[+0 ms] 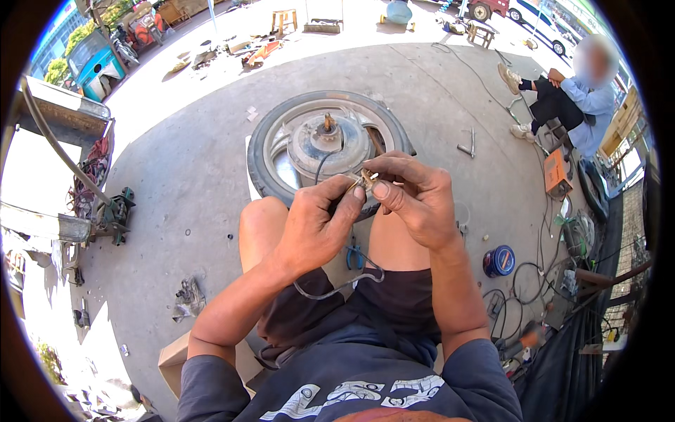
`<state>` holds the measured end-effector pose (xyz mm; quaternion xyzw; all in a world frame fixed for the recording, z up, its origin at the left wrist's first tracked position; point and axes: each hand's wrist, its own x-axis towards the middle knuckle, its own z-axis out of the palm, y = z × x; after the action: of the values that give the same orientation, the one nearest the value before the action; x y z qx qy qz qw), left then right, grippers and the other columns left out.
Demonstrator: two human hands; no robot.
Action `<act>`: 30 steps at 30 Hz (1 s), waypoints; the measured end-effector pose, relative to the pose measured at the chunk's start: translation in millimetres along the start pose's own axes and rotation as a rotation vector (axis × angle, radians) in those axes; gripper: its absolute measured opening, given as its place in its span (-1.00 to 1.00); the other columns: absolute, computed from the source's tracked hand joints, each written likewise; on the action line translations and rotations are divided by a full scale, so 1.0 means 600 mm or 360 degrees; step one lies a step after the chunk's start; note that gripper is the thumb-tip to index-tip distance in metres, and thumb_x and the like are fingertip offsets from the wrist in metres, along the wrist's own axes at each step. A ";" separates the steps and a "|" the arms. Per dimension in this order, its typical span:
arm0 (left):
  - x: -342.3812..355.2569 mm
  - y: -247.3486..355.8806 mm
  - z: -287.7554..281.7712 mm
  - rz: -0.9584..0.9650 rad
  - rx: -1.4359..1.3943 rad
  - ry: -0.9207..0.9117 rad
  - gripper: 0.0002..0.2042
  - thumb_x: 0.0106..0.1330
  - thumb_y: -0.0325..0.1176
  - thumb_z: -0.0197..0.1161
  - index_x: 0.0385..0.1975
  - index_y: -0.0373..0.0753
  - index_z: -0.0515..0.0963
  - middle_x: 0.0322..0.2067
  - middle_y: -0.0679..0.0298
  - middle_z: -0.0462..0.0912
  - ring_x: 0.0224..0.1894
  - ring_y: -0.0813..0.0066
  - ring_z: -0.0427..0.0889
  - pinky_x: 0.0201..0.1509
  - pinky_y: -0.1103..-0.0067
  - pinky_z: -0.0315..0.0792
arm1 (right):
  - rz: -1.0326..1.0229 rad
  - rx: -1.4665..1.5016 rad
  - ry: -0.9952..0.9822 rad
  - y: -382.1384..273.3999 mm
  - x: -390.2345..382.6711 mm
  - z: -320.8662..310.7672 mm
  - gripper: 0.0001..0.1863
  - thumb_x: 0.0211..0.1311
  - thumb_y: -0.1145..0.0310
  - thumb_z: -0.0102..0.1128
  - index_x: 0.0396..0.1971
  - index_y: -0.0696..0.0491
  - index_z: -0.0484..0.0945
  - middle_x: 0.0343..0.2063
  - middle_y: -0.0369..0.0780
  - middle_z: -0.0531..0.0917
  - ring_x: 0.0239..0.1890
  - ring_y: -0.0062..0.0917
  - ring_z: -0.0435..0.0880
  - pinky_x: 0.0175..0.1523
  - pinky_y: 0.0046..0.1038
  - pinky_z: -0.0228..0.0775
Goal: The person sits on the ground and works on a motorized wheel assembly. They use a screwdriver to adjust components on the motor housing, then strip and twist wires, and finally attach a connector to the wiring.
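Note:
A hub-motor wheel (329, 144) with a dark tyre lies flat on the ground before my knees. Its threaded axle stub points up, and a black cable (320, 167) runs from the hub toward my hands. My left hand (320, 218) pinches thin wire ends (358, 181) between thumb and forefinger. Close against it, my right hand (415, 200) is closed on a small whitish and brass-coloured piece (373, 176) at the wires; its exact kind is too small to tell. A grey cable (341, 290) loops across my lap. Blue-handled pliers (354, 254) lie between my legs.
A seated person (590, 105) is at the far right, near an orange box (557, 174). A blue tub (499, 261) and tangled cables lie to my right. A bench vise (116, 214) stands at left, a cardboard box (172, 362) beside me. An L-shaped tool (469, 144) lies beyond the wheel.

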<state>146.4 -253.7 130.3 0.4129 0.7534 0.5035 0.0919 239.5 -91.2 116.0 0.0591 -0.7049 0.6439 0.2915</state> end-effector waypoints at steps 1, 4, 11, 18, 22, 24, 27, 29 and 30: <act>0.000 -0.003 0.001 0.0004 -0.0052 -0.0011 -0.72 0.39 -0.10 0.15 -0.15 -0.14 0.66 -0.57 0.33 0.65 -0.51 0.59 0.62 -0.43 0.61 0.43 | 0.0020 -0.0017 -0.0013 -0.001 0.000 -0.003 -0.72 0.25 0.46 0.29 -0.08 0.24 0.61 -0.22 -0.26 0.63 -0.24 -0.68 0.59 -0.28 -0.70 0.43; 0.000 -0.014 0.005 0.0014 -0.0229 -0.0071 -0.72 0.39 -0.16 0.18 -0.13 -0.23 0.64 -0.53 0.36 0.64 -0.49 0.67 0.55 -0.40 0.65 0.40 | 0.0077 -0.0008 -0.0049 -0.003 0.000 -0.007 -0.74 0.26 0.45 0.28 -0.10 0.25 0.62 -0.24 -0.26 0.64 -0.22 -0.67 0.59 -0.26 -0.68 0.44; 0.003 -0.032 0.015 0.0153 -0.0495 -0.0181 -0.77 0.39 -0.31 0.20 -0.26 -0.42 0.56 -0.60 0.37 0.47 -0.52 0.70 0.33 -0.48 0.62 0.27 | 0.0138 0.0065 -0.0110 -0.017 0.001 -0.010 -0.75 0.27 0.45 0.27 -0.11 0.24 0.62 -0.26 -0.26 0.66 -0.21 -0.66 0.61 -0.23 -0.65 0.48; 0.004 -0.031 0.002 0.0002 -0.0661 -0.0308 -0.64 0.49 -0.13 0.05 -0.13 -0.35 0.58 -0.40 0.36 0.62 -0.33 0.64 0.51 -0.23 0.64 0.40 | 0.0174 0.0152 -0.0114 -0.019 0.000 -0.010 -0.75 0.25 0.44 0.28 -0.13 0.25 0.63 -0.26 -0.27 0.66 -0.32 -0.68 0.62 -0.31 -0.67 0.47; 0.005 -0.023 0.000 0.0054 -0.0385 -0.0299 -0.64 0.49 -0.11 0.05 -0.14 -0.33 0.59 -0.40 0.34 0.64 -0.33 0.64 0.54 -0.24 0.65 0.41 | 0.0193 0.0169 -0.0080 -0.010 -0.002 -0.015 -0.75 0.24 0.44 0.29 -0.14 0.24 0.65 -0.36 -0.28 0.68 -0.44 -0.71 0.57 -0.41 -0.66 0.42; 0.003 -0.004 -0.003 -0.0001 -0.0304 -0.0273 -0.63 0.49 -0.10 0.05 -0.16 -0.32 0.59 -0.42 0.35 0.63 -0.35 0.65 0.53 -0.25 0.66 0.40 | 0.0230 0.0272 -0.0065 -0.006 -0.003 -0.017 -0.75 0.24 0.43 0.30 -0.14 0.24 0.65 -0.42 -0.28 0.68 -0.49 -0.72 0.54 -0.45 -0.65 0.39; 0.002 0.006 -0.003 -0.0035 -0.0285 -0.0259 -0.64 0.49 -0.11 0.05 -0.20 -0.33 0.59 -0.47 0.39 0.58 -0.40 0.68 0.48 -0.30 0.67 0.38 | 0.0354 0.0418 -0.0049 -0.006 -0.004 -0.019 -0.74 0.23 0.42 0.30 -0.13 0.24 0.65 -0.47 -0.28 0.67 -0.50 -0.71 0.54 -0.45 -0.63 0.41; 0.003 -0.006 0.001 0.0025 -0.0320 -0.0258 -0.64 0.50 -0.11 0.05 -0.21 -0.34 0.59 -0.47 0.38 0.57 -0.40 0.69 0.47 -0.30 0.67 0.37 | 0.0383 0.0460 -0.0078 -0.006 -0.003 -0.022 -0.73 0.22 0.42 0.31 -0.13 0.25 0.65 -0.46 -0.27 0.67 -0.50 -0.70 0.54 -0.45 -0.62 0.42; 0.004 -0.011 0.003 0.0055 -0.0337 -0.0257 -0.64 0.50 -0.11 0.05 -0.22 -0.34 0.59 -0.47 0.38 0.57 -0.40 0.69 0.46 -0.30 0.67 0.37 | 0.0397 0.0482 -0.0092 -0.006 -0.002 -0.024 -0.73 0.22 0.41 0.31 -0.13 0.25 0.65 -0.46 -0.26 0.67 -0.50 -0.70 0.54 -0.45 -0.62 0.42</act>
<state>142.2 -251.7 124.4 0.4529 0.6789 0.5470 0.1866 247.1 -78.7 118.4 0.0329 -0.6100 0.7717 0.1768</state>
